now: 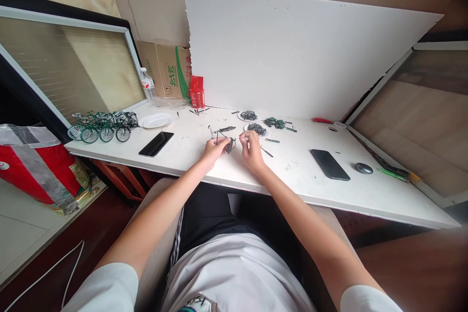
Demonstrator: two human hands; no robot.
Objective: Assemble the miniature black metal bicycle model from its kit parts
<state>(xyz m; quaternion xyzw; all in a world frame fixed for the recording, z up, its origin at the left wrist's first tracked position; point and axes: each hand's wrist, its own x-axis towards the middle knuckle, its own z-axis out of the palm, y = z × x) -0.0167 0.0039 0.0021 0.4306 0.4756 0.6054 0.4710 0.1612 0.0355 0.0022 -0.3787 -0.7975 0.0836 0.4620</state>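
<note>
Landmark: one small bicycle-like model (231,146), dark, at the front of the white table (292,156), partly covered by fingers.

Left hand (215,151): closed on the model, thumb and fingers gripping its lower part.

Right hand (251,150): raised just to the right of the model, thumb and forefinger drawn together; cannot tell whether anything small is pinched between them.

Items left of the model: one black phone (156,144), lying flat; one white plate (155,120), beyond the phone; one group of model bicycles (106,126), green and black, standing close together, farthest left.

Items behind the model: one red box (197,91), upright, back and to the left; one cardboard box (170,70) with green and red print, farther left; one clear bottle (147,84), white cap, in front of it; one large white board (310,53), leaning, back and to the right.

Items behind the model and to its right: two small dishes of dark parts (257,129), near each other; one cluster of green pieces (275,123), beside the dishes.

Items well to the right of the model: one dark phone (330,165), flat; one rounded dark object (364,168), mouse-shaped, beside the phone.
</note>
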